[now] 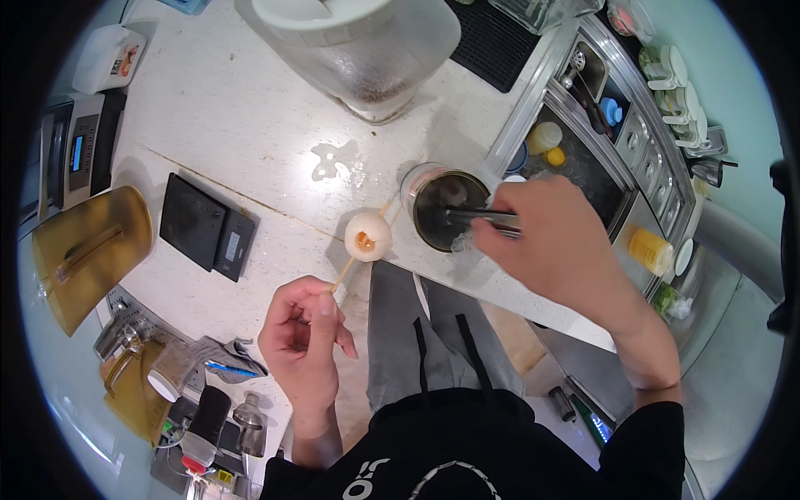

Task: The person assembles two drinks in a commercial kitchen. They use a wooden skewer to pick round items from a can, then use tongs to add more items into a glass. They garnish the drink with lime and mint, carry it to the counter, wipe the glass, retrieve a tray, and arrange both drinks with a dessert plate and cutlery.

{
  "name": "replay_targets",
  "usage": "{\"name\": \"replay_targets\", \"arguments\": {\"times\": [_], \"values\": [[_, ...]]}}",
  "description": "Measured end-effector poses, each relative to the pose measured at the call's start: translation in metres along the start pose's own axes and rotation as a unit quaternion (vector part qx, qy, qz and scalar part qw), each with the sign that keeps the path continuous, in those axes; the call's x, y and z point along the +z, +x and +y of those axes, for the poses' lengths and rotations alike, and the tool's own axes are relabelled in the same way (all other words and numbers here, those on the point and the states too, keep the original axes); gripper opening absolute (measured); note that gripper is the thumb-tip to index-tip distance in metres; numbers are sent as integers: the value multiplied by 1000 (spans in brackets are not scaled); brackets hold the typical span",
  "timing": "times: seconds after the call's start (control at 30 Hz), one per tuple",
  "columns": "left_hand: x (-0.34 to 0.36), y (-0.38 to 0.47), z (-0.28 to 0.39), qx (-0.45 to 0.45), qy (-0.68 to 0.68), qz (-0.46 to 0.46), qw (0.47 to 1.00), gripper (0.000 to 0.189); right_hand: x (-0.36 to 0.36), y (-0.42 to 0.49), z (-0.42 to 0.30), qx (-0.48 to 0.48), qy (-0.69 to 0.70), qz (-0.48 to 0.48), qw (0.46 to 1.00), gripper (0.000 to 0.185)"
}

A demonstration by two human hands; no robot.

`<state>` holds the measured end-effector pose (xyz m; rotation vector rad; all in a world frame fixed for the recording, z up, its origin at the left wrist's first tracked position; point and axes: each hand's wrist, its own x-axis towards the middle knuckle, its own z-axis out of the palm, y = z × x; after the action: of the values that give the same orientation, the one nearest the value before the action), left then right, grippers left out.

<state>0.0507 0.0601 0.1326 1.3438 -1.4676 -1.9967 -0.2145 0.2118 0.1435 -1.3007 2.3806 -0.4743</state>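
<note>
Between the thumb and fingers of my left hand point(306, 334) is a thin wooden skewer point(342, 277). It runs through a pale, round peeled fruit point(369, 237), which looks like a lychee or longan with an orange-brown hollow facing up. My right hand point(550, 240) grips metal tongs point(478, 216), their tips down inside an open tin can point(420, 181). Dark liquid fills the can, and a pale round piece point(455, 192) shows in it. Some clear plastic film point(464, 242) lies by the can's rim, partly hidden by my right hand.
A large white-lidded container point(369, 56) stands at the back of the white counter point(206, 94), near a small water puddle point(334, 161). Left are a black digital scale point(200, 222) and an amber pitcher point(94, 256). A steel ingredient station point(600, 156) borders the right side.
</note>
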Motion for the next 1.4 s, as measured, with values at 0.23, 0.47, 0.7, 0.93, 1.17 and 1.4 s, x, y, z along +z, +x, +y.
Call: {"name": "replay_targets", "arguments": {"times": [0.23,0.47,0.7,0.93,1.17,1.4], "values": [[6,10,-1,-16,12,-12,1000,15,-37,-52,36,284,339,-85,893,23],[23,14,-9,-22,28,-64,997,13,-18,-102,49,343,489,4,802,18],[29,13,-11,-12,68,-95,993,14,-20,-102,58,327,485,15,811,17],[29,15,-10,-18,78,-84,993,9,-23,-96,60,311,454,-4,835,15],[25,16,-11,3,124,-77,989,9,-24,-94,61,297,451,-20,841,17],[18,26,0,112,257,-71,957,11,-28,-91,62,275,401,-34,873,17]]}}
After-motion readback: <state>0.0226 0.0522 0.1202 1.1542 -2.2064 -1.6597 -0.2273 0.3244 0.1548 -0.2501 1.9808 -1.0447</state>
